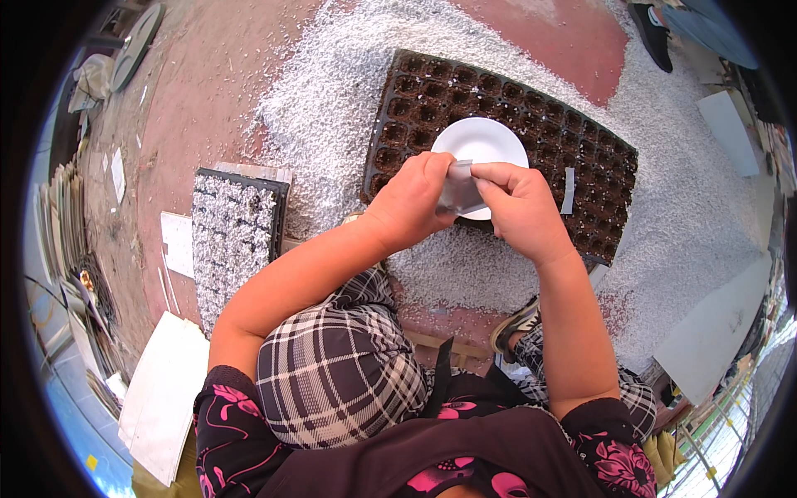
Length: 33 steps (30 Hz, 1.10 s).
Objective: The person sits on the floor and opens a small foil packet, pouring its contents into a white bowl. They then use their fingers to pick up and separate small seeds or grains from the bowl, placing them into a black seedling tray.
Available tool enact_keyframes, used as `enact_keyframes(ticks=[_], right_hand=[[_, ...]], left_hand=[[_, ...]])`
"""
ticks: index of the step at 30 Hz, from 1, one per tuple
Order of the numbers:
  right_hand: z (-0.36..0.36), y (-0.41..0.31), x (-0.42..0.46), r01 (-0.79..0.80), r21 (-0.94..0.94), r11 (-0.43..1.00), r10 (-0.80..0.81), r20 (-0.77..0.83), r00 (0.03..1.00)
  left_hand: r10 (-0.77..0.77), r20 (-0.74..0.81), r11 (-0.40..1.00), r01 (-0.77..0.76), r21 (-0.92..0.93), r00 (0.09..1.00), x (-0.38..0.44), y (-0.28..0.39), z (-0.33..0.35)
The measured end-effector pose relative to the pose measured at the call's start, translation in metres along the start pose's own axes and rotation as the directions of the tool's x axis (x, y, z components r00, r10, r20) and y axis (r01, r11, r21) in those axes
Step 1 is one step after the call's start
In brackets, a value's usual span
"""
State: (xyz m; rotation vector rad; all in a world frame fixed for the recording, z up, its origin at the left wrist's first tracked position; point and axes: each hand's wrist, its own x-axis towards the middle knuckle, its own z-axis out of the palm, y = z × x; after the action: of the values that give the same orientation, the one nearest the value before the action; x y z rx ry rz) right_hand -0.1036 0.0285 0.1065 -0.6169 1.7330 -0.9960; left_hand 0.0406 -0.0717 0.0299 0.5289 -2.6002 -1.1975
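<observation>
My left hand (415, 198) grips the left side of a small silvery foil packet (459, 190). The fingertips of my right hand (520, 208) pinch its upper right edge. The packet is over a white round plate (479, 138), which rests on a black seedling tray (418, 93). Dark soil with dimpled cells fills that tray, and white granules are scattered on it. A narrow silvery strip (568, 190) lies on the tray to the right of the plate. What the packet holds is hidden.
White granules (324, 112) are heaped around the tray on the reddish floor. At left stands another cell tray (233, 224) topped with white granules, near a white board (165, 398). Another pale board (716, 330) lies at right. A person's shoe (651, 37) shows at upper right.
</observation>
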Motion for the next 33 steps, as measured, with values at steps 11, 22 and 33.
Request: enact_keyframes(ticks=[11,22,33], right_hand=[[-0.008,0.023,0.01,0.13,0.111,0.985,-0.126,-0.049,0.991],[-0.012,0.018,0.007,0.126,0.191,0.973,-0.114,-0.073,0.991],[-0.002,0.018,0.004,0.17,0.191,0.967,-0.147,-0.13,0.981]], left_hand=[[0.041,-0.077,0.999,-0.04,0.01,0.996,0.002,-0.003,0.001],[0.089,-0.083,0.996,-0.087,0.029,0.993,0.003,-0.001,-0.002],[0.153,-0.153,0.988,-0.146,0.06,0.976,0.0,-0.008,-0.003]])
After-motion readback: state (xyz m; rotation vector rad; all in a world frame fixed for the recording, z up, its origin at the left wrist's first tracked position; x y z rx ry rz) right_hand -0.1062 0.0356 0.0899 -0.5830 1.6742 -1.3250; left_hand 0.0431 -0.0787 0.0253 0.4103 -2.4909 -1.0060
